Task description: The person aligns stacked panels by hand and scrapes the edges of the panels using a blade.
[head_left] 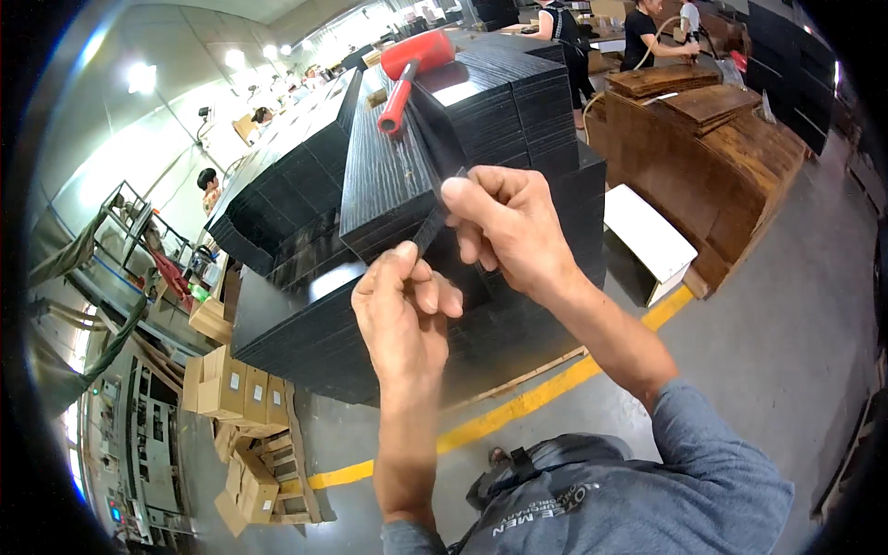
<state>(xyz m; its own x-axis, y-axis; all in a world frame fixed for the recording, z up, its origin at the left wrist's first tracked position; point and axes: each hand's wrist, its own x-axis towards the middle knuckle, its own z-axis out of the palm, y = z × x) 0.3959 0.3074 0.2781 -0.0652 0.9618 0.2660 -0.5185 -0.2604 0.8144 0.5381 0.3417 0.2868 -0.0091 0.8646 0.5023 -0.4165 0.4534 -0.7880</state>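
Both my hands are raised in front of a stack of black wood-grain boards (388,185). Between them runs a short, thin dark strip (431,228), slanting up to the right and hard to tell from the boards behind. My left hand (402,305) pinches its lower end between thumb and forefinger, the other fingers loosely curled. At the upper end, my right hand (509,217) is closed with its thumb pressed on the forefinger. A red mallet (418,55) lies on top of the boards, its handle pointing toward me.
More black board stacks (518,111) stand behind and to the left. At the right are brown panels (694,176) and a white panel (647,236). Cardboard boxes (236,388) sit on a pallet at lower left. A yellow floor line (518,407) passes below; people work farther back.
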